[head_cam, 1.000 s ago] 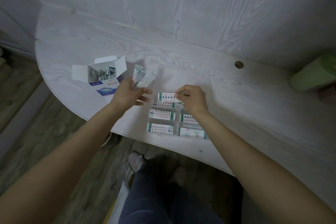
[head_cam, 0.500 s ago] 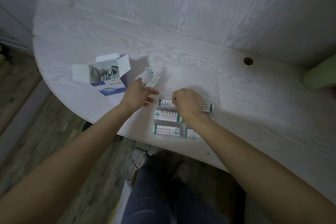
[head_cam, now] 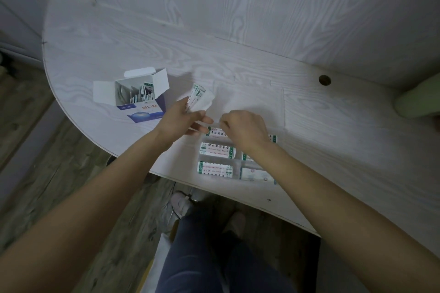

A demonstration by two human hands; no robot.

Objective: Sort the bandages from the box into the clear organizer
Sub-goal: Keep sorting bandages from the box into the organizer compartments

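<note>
- Whitewashed wood-grain table (head_cam: 238, 59), curved near edge; one round hole (head_cam: 324, 80) far right; pale green object (head_cam: 419, 100) at the right edge.
- Box (head_cam: 140, 95), one, flaps open, left of the hands, bandages standing inside.
- Clear organizer (head_cam: 235, 162) near the table edge, partly hidden by the right forearm; six bandages (head_cam: 217, 150) visible in its compartments.
- Left hand (head_cam: 181, 119): grips a small bundle of wrapped bandages (head_cam: 198, 100).
- Right hand (head_cam: 245, 129): fingers curled over the organizer's far row; what it holds cannot be told.
</note>
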